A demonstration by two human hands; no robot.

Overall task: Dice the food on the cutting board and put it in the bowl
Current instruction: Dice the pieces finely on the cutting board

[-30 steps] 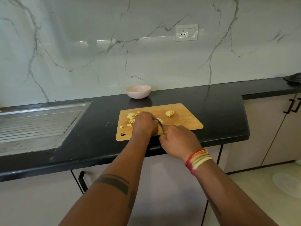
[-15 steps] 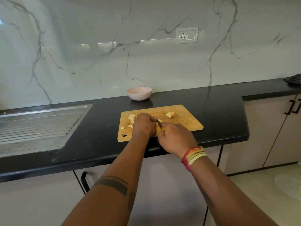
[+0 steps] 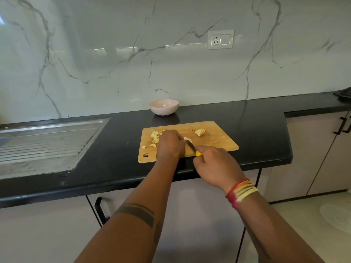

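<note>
Pink bowl (image 3: 164, 106) above frame centre, beyond the cutting board (image 3: 214, 141) — nothing visible inside. Diced food (image 3: 154, 137) lies on the board's left part; a sliced piece (image 3: 199, 132) sits further right. Left hand (image 3: 170, 146), fingers curled, presses food at mid-board. Right hand (image 3: 215, 166) grips the yellow-handled knife (image 3: 192, 146) — blade angled toward the left fingers.

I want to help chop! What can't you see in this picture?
Head view:
- Food being cut: hidden under the left hand.
- Knife handle: mostly inside the right hand.
- Dark thing far right: cut off by the edge.
- Bowl inside: looks empty, too far to be sure.
</note>
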